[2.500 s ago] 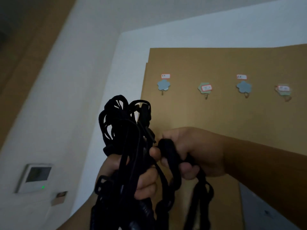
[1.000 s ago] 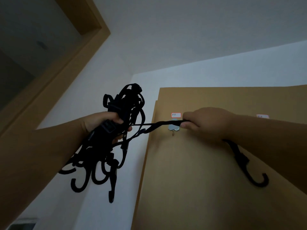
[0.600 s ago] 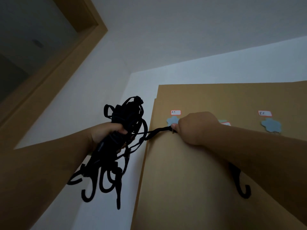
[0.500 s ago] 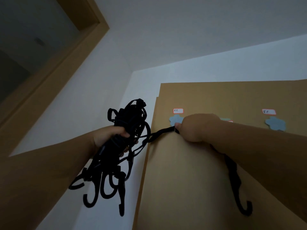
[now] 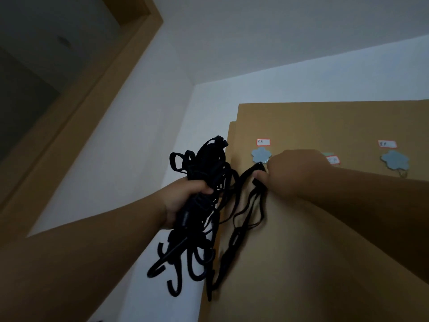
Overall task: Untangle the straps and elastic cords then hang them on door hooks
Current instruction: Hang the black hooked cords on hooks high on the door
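While the left hand [image 5: 185, 201] gripped a black tangled bundle of straps and cords [image 5: 204, 194] with fingers wrapped tight, the right hand [image 5: 292, 175] pinched 1 black strap loop [image 5: 257, 169] just below the left flower-shaped hook [image 5: 261, 155] on the brown door [image 5: 325, 252]. Plastic end hooks [image 5: 171, 273] dangled below the bundle.

L hand [image 5: 185, 201] fisted, R hand [image 5: 294, 173] pinching; both arms raised.

Two hands [image 5: 185, 201], one tangled cord bundle [image 5: 206, 182], two flower hooks [image 5: 261, 155], three labels [image 5: 263, 142].
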Available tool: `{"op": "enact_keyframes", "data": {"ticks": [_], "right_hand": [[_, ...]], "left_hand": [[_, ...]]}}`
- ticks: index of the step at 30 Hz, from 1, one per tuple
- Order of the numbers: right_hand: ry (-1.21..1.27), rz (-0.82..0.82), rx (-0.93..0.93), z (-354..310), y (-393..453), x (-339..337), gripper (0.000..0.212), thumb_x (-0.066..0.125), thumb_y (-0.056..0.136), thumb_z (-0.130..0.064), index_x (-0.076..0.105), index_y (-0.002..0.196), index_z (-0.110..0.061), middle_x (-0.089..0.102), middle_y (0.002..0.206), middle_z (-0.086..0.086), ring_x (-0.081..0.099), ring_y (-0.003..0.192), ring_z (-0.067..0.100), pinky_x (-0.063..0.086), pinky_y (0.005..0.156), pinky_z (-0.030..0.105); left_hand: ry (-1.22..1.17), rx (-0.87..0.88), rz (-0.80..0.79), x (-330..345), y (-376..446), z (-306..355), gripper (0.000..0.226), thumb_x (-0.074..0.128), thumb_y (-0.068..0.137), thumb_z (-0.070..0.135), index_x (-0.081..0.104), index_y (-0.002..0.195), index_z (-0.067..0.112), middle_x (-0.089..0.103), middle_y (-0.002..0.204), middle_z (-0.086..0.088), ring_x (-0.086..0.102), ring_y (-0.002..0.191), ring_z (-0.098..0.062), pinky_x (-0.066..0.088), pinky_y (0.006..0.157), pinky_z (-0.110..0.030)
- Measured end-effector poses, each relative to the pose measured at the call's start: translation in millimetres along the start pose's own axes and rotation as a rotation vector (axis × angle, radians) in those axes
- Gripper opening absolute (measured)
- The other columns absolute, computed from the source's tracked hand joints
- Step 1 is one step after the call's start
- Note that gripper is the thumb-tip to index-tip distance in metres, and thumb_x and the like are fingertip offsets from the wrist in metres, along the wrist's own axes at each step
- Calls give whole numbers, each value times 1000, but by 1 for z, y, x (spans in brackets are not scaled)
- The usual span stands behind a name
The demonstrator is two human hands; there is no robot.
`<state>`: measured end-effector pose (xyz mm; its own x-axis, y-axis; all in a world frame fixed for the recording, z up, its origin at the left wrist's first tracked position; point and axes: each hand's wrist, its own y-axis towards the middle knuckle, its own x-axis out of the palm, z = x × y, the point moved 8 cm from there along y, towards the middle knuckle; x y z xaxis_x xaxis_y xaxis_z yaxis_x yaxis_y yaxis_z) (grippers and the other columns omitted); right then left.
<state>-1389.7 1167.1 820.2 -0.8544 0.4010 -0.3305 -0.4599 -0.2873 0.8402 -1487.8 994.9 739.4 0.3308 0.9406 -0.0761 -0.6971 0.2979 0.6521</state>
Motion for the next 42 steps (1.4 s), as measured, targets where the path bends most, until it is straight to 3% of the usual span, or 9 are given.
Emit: {"op": "enact_keyframes", "data": {"ticks": [6,11,16,20,24,28,32,39,42], "right_hand": [[249,173,-8,-18,-8,-44,47,35,97,-57,48,74,-18,50,75,-3,51,77,21,35,62,30],[853,-9,-33,-62,-13,-60,47,54,88,-64,63,97,-18,61,81,-5,53,78,8,37,61,27],[1050,-125,-211,-116,-5,-67,28,65,85,-52,66,89,-25,63,73,-9,62,66,11,45,63,30],[1142,-245,-224,-129,-16,-66,47,45,92,-64,65,104,-23,73,96,-2,71,91,18,53,82,38],[1256,-343,-169,-120,-34,-42,44,32,104,-48,61,121,-21,75,103,0,70,100,15,49,88,29],[904,-402,-303,-123,-58,-18,31,40,102,-3,60,123,-15,60,120,-6,53,111,11,43,94,22],[425,-492,-426,-127,-77,16,37,40,95,-1,59,124,-13,54,116,1,49,108,17,42,95,31],[1661,-385,-61,-95,-59,-15,48,37,102,-51,65,121,-17,72,110,9,67,93,30,48,80,37],[1687,-331,-155,-95,-56,-30,35,55,92,-53,72,100,-23,71,97,5,66,88,23,49,81,39]], "left_hand": [[-58,26,89,-13,-33,12,33,52,89,15,75,64,14,56,58,-2,52,50,-16,42,52,-27],[-103,92,79,-24,-64,28,20,53,88,14,72,94,8,62,71,-5,56,60,-19,45,56,-28],[-229,231,61,-24,-91,48,19,51,90,7,67,98,13,63,62,0,61,53,-16,48,51,-27],[-356,237,106,-31,-101,47,28,53,89,12,66,113,6,70,83,-11,70,71,-25,54,61,-34],[-426,136,102,-31,-103,36,24,51,88,19,65,102,4,59,65,-6,59,53,-20,50,53,-29],[-514,70,64,-28,-106,35,21,50,87,26,65,80,13,49,60,-2,49,48,-18,45,49,-26],[-474,83,75,-25,-104,43,20,51,87,27,65,78,15,49,57,0,48,44,-16,44,54,-28],[-356,141,115,1,-98,34,23,52,89,15,65,105,6,58,62,-3,57,50,-17,48,48,-27],[-392,154,36,27,-98,26,18,46,91,8,62,99,6,61,58,-3,60,46,-15,48,43,-24]]}}
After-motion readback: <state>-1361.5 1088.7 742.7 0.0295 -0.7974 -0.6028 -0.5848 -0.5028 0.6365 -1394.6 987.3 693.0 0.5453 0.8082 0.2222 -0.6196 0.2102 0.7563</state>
